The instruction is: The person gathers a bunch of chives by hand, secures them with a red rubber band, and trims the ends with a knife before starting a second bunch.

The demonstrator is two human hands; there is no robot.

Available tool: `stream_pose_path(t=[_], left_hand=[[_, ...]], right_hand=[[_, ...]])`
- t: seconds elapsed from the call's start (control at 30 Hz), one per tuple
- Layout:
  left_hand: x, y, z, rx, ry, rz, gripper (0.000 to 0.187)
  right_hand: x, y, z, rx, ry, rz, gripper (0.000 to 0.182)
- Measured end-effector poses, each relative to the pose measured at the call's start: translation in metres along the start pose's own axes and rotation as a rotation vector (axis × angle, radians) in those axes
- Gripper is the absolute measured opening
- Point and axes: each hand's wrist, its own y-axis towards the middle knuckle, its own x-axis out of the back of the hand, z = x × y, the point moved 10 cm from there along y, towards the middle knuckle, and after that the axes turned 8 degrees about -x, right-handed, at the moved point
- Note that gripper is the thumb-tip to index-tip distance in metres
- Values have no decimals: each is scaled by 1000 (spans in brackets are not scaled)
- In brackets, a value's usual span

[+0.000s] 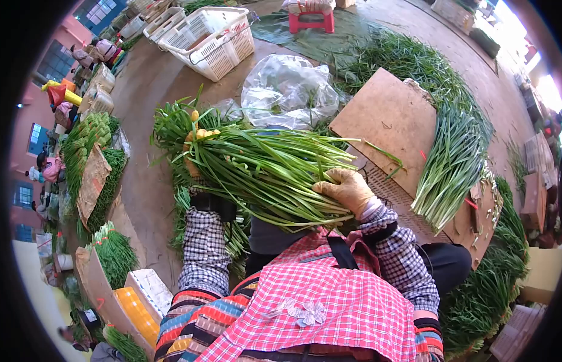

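Head view. A person in checked sleeves and a red-checked apron holds a thick bundle of green chives (pixel 263 172) crosswise in front of the body. The right hand (pixel 348 192), gloved, is clenched around the bundle's near end, fingers wrapped over the stalks. The left hand (pixel 197 145) lies under the leafy far end; only yellow gloved fingertips show through the leaves, so its grip can be judged only as holding or supporting the bundle.

Progress, as a judgement: the bundle appears gathered and aligned but no tie is visible on it. A sorted sheaf of chives (pixel 453 163) already lies on the brown board (pixel 386 117) to the right, and loose greens heaped around it seem still unsorted.

Further back stand a crumpled plastic bag (pixel 288 90), a white crate (pixel 211 39) and a red stool (pixel 311 21).

Hidden or unclear: the left palm, the bundle's underside, and the frame's dark rounded edges; the distant figures at left are too small to read.
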Motion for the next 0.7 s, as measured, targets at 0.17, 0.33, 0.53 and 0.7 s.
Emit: stream_pose_path(t=[0.17,0.33,0.53,0.7], left_hand=[[45,-16,-23,-107,170,-286,36],[54,-16,-27,-107,220,-238,33],[39,-10,-27,-174,110,-190,29],[42,-14,-20,-141,51,-164,31]], right_hand=[[-12,6,-15,-13,70,-10,32],[0,-8,-23,109,-283,-131,29],[21,-24,-145,-278,-722,-108,29],[51,-43,-90,-1,-414,-282,32]])
